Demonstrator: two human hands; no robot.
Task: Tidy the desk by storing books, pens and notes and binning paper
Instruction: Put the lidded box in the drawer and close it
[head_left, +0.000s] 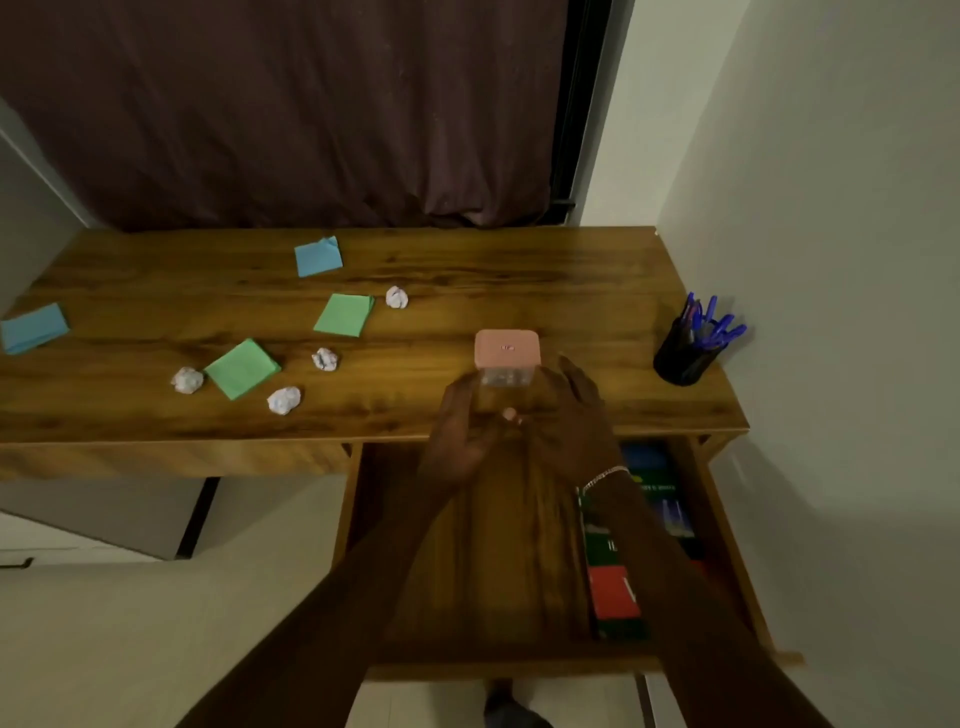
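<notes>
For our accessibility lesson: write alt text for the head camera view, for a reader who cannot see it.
The left hand and right hand hold a pink-lidded clear box on a wooden desk, above an open drawer with books. Coloured notes and four paper balls lie to its left; a cup of blue pens stands right.

Both bare forearms reach from the near edge toward the far side, converging; the left hand (460, 421) and right hand (571, 410) face each other, fingers gently curved, grip unclear through blur
</notes>
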